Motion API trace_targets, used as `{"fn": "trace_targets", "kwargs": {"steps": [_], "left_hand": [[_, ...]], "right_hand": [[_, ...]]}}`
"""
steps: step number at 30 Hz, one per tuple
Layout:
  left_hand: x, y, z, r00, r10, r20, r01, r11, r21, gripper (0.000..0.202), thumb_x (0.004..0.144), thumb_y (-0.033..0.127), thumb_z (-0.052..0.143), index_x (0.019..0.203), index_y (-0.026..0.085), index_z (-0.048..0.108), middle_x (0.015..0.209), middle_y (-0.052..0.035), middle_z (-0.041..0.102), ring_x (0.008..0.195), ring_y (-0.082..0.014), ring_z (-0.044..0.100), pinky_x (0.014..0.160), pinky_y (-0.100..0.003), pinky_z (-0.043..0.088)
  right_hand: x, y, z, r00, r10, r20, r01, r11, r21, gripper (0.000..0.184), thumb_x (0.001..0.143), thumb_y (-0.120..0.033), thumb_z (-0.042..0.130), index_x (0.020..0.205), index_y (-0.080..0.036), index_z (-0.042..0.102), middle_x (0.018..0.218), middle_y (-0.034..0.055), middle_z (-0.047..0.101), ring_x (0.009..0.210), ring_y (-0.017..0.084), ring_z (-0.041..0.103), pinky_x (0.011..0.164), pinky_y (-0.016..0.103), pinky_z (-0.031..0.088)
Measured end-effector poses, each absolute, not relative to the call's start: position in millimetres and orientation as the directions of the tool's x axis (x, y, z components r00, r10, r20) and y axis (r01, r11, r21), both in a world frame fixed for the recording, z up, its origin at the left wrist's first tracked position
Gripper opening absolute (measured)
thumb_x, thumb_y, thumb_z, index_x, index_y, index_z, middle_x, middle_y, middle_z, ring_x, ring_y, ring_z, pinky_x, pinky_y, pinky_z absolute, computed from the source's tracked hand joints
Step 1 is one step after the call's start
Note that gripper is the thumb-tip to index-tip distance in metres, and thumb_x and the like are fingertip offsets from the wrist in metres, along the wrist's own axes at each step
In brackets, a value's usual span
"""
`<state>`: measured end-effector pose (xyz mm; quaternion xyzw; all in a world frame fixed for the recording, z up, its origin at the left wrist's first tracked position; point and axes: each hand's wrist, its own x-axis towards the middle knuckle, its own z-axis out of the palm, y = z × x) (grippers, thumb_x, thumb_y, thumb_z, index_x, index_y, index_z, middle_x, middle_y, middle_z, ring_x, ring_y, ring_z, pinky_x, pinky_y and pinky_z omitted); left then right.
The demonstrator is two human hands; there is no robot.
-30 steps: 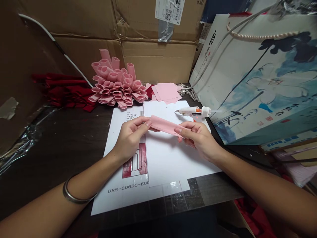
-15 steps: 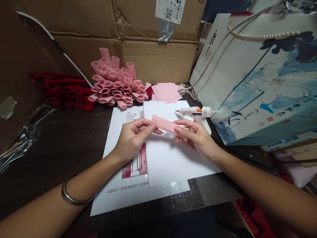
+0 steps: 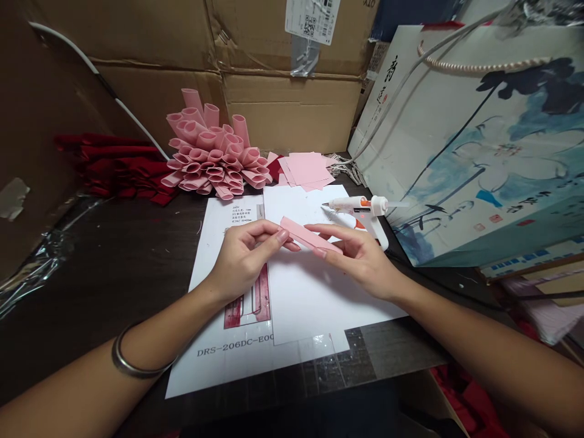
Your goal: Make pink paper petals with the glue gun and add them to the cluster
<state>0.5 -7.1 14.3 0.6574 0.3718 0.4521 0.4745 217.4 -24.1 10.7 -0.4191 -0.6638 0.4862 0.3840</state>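
A narrow strip of pink paper [image 3: 311, 235] lies tilted between my hands, above the white sheets. My left hand [image 3: 244, 260] pinches its left end between thumb and fingers. My right hand [image 3: 360, 258] holds its right end, with the fingers stretched along the strip. A white hot glue gun [image 3: 356, 208] with an orange trigger rests just beyond my right hand, not touching it. Beneath my hands are a white sheet [image 3: 314, 310] and a printed paper [image 3: 228, 213] with red marks.
Behind the papers stand a large flower of rolled pink paper [image 3: 212, 152] and a pile of pink paper squares [image 3: 308, 170]. Dark red fabric [image 3: 118, 167] lies to the left. A painted paper gift bag [image 3: 474, 140] stands at right, against cardboard boxes [image 3: 292, 109].
The pink strip has gone from bowed to flatter and now tilts more steeply. My right fingers have spread and stretched along it.
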Motion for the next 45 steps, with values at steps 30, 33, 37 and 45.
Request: {"fn": "trace_targets", "kwargs": {"steps": [30,33,37,45], "left_hand": [[-2,-4,8,0.354,0.869,0.346,-0.046,-0.353,0.934,0.014,0.090,0.017,0.060,0.083,0.020,0.072,0.080,0.0024,0.073,0.077,-0.0097,0.066,0.075,-0.019,0.049],[-2,-4,8,0.341,0.877,0.339,-0.030,-0.350,0.936,0.013,0.090,0.017,0.061,0.083,0.019,0.072,0.080,0.0024,0.073,0.077,-0.0100,0.066,0.075,-0.020,0.049],[-1,-3,9,0.348,0.892,0.289,0.008,-0.311,0.950,0.022,0.093,0.026,0.057,0.083,0.018,0.073,0.081,-0.0006,0.073,0.079,-0.0125,0.065,0.076,-0.023,0.048],[1,-2,10,0.267,0.953,0.140,0.114,-0.175,0.978,0.015,0.084,0.033,0.070,0.083,0.019,0.076,0.079,0.0003,0.073,0.071,-0.0117,0.059,0.070,-0.023,0.044]], "right_hand": [[220,-20,21,-0.476,0.861,-0.178,0.090,-0.154,-0.984,0.028,0.082,-0.036,0.067,0.099,-0.013,0.068,0.056,-0.0051,0.048,0.046,0.007,0.035,0.043,0.024,0.023],[221,-21,23,-0.557,0.807,-0.195,0.072,-0.187,-0.980,0.022,0.081,-0.035,0.068,0.083,-0.013,0.066,0.054,-0.0056,0.046,0.046,0.007,0.034,0.044,0.024,0.020],[222,-23,22,-0.578,0.783,-0.232,0.102,-0.212,-0.972,0.026,0.081,-0.038,0.069,0.073,-0.014,0.060,0.053,-0.0063,0.043,0.046,0.006,0.032,0.045,0.024,0.018],[215,-30,27,-0.615,0.748,-0.250,0.139,-0.210,-0.968,0.031,0.084,-0.040,0.068,0.071,-0.013,0.058,0.055,-0.0053,0.048,0.046,0.005,0.031,0.044,0.024,0.018]]}}
